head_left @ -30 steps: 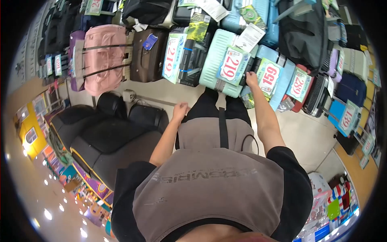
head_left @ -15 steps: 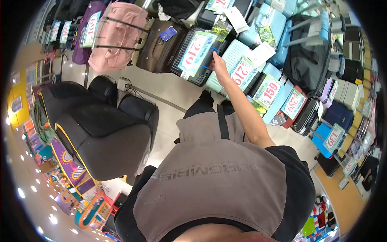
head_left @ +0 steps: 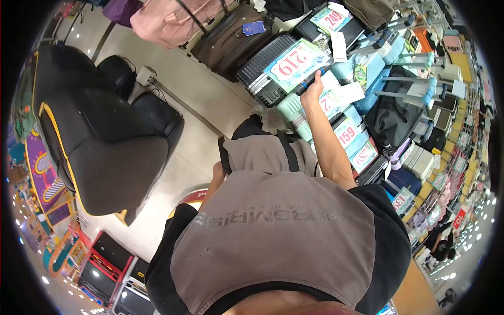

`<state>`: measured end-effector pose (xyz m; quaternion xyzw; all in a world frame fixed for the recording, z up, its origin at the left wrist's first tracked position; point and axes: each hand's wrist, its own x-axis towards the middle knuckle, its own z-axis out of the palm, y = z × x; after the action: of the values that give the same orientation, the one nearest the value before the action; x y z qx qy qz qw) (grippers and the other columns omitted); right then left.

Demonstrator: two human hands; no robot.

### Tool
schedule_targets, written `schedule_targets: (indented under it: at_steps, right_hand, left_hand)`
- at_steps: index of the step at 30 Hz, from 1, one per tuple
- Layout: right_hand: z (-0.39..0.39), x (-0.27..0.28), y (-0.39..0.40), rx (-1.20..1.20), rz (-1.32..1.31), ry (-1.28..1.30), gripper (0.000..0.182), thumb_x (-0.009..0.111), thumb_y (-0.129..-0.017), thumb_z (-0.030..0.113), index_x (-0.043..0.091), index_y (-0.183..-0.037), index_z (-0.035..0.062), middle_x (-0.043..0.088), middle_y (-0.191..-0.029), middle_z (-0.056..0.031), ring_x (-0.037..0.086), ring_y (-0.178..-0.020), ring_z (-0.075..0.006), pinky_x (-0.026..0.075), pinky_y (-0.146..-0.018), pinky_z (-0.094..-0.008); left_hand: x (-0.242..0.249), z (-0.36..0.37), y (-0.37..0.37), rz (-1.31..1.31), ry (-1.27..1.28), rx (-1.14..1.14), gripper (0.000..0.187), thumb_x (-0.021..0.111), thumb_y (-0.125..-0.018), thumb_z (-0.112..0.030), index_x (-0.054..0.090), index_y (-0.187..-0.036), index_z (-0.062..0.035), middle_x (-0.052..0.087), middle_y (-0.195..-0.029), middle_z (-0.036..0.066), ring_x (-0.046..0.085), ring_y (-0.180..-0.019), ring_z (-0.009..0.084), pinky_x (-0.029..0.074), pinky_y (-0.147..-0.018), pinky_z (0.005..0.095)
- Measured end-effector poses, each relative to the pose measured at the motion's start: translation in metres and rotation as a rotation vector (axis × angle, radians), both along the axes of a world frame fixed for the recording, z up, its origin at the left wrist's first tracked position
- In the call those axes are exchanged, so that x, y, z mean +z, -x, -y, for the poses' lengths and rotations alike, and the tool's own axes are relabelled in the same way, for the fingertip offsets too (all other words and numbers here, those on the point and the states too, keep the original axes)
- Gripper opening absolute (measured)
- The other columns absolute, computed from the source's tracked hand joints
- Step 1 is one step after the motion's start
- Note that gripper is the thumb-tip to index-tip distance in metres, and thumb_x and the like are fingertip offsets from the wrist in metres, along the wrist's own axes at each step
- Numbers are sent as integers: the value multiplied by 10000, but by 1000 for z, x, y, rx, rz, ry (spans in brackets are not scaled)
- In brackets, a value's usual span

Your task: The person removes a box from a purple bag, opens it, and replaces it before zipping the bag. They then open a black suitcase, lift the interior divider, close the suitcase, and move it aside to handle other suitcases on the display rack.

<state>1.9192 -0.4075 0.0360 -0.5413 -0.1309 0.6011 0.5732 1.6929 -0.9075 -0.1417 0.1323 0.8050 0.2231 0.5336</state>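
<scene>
My right hand (head_left: 313,89) is closed around the black handle with blue bands on the side of a black ribbed suitcase (head_left: 253,71). A 219 price sign (head_left: 296,65) lies flat on that suitcase. Right beside it stands a mint-green suitcase (head_left: 290,107), partly hidden by my hand and forearm. My left hand (head_left: 217,172) hangs low at my side, near my hip. Most of its fingers are hidden behind my body and clothing, so its grip does not show.
A brown suitcase (head_left: 223,44) and a pink bag (head_left: 163,23) stand to the left. Light-blue suitcases and a black bag (head_left: 394,113) crowd the right. A black massage chair (head_left: 107,157) occupies the left floor, with a power socket box (head_left: 145,76) behind it.
The view has turned, shifting the luggage rightward and up. My right hand stays at the black suitcase's handle. My left hand has come into view by my hip.
</scene>
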Motion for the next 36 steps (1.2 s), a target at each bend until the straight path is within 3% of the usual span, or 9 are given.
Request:
schedule_targets:
  at_steps: [2, 7, 11, 17, 20, 24, 27, 30, 36]
  right_hand:
    - [8, 3, -1, 11, 0, -7, 319, 513, -1069, 356, 611, -1053, 52, 645, -854, -44, 593, -717, -182, 482, -645, -344]
    - [2, 20, 24, 83, -200, -22, 403, 447, -1059, 429, 585, -1208, 81, 653, -1070, -71, 619, -959, -229, 499, -819, -399]
    - [10, 141, 73, 175, -214, -22, 622, 431, -994, 534, 510, -1423, 91, 546, -1456, -75, 511, -1313, -280, 408, -1074, -476]
    - [-27, 308, 43, 438, -499, -168, 677, 578, -918, 480, 481, -1358, -26, 515, -1410, -168, 468, -1291, -279, 336, -1132, -486]
    - [-49, 415, 2, 485, -493, -253, 960, 565, -924, 421, 58, -1554, -97, 179, -1577, -257, 218, -1446, -371, 140, -1217, -575]
    - [-8, 521, 8, 611, -847, -516, 644, 486, -922, 379, 191, -1303, -48, 247, -1255, -147, 282, -1231, -318, 244, -1080, -519]
    - [15, 557, -2, 672, -796, -603, 551, 468, -931, 306, 213, -1278, -38, 269, -1190, -130, 311, -1156, -294, 277, -1025, -489]
    - [30, 577, -17, 662, -721, -663, 461, 450, -939, 234, 234, -1252, -28, 292, -1125, -114, 339, -1081, -271, 309, -969, -460]
    - [50, 603, -61, 505, -615, -706, 296, 413, -956, 89, 277, -1201, -9, 338, -995, -80, 396, -931, -224, 374, -859, -402]
  left_hand:
    - [-19, 7, -6, 28, -11, 60, 295, 594, -952, -234, 716, -1077, 4, 705, -828, 99, 645, -736, 166, 521, -667, 313]
    - [74, -27, -20, 133, -36, 238, 285, 587, -970, -237, 708, -1087, -7, 702, -855, 89, 656, -742, 175, 540, -679, 318]
    - [77, -20, -22, 284, 68, 420, 286, 562, -993, -232, 678, -1146, -21, 712, -904, 98, 678, -786, 179, 552, -722, 317]
    - [69, -34, -17, 360, 10, 681, 330, 543, -995, -309, 658, -1163, -49, 688, -920, 82, 672, -836, 191, 541, -771, 343]
    - [-12, -48, -14, 377, -161, 791, 426, 552, -980, -391, 648, -1194, -36, 669, -902, 69, 629, -844, 166, 508, -769, 341]
    - [-55, -133, 18, 340, -158, 693, 665, 480, -974, -626, 622, -1276, -51, 672, -1026, 135, 626, -870, 247, 485, -796, 349]
    - [-10, -214, 49, 529, -208, 774, 887, 407, -917, -773, 558, -1404, -47, 624, -1351, 183, 578, -1231, 308, 422, -1025, 390]
    - [-8, -274, 87, 905, -276, 896, 920, 431, -876, -815, 581, -1346, -39, 674, -1139, 119, 616, -1052, 283, 459, -990, 513]
    - [3, -335, 103, 906, -377, 680, 1035, 461, -839, -842, 441, -1515, -59, 604, -1368, 159, 563, -1256, 305, 434, -1045, 517]
